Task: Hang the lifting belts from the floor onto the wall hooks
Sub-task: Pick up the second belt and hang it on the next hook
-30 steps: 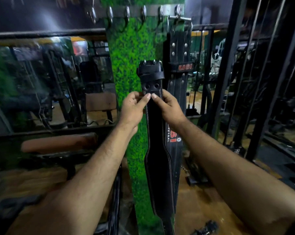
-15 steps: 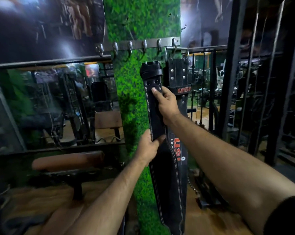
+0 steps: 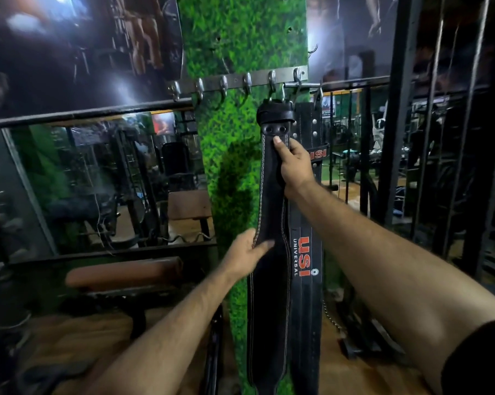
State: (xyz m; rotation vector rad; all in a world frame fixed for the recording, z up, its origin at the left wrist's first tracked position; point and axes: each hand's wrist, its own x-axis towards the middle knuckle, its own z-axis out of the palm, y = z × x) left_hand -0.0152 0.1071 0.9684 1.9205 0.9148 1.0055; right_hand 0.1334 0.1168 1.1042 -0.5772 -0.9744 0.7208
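Note:
A black leather lifting belt (image 3: 269, 303) with white stitching hangs upright before the green wall panel. Its buckle end sits just under a hook of the metal hook rail (image 3: 237, 81); I cannot tell whether it is caught on the hook. My right hand (image 3: 294, 163) grips the belt's narrow upper part, thumb on the front. My left hand (image 3: 247, 252) holds the belt's left edge at the wide middle, fingers loose. Behind it a second black belt (image 3: 304, 258) marked USI hangs from the rightmost hook.
Several empty hooks run along the rail to the left. A padded bench (image 3: 123, 273) stands low at the left under a mirror. Black rack uprights (image 3: 394, 109) and bars fill the right side. The floor below is wooden.
The belt has risen until its buckle end reaches the hook rail. My right hand went up with it, and my left hand slid down from the top to the belt's wide middle.

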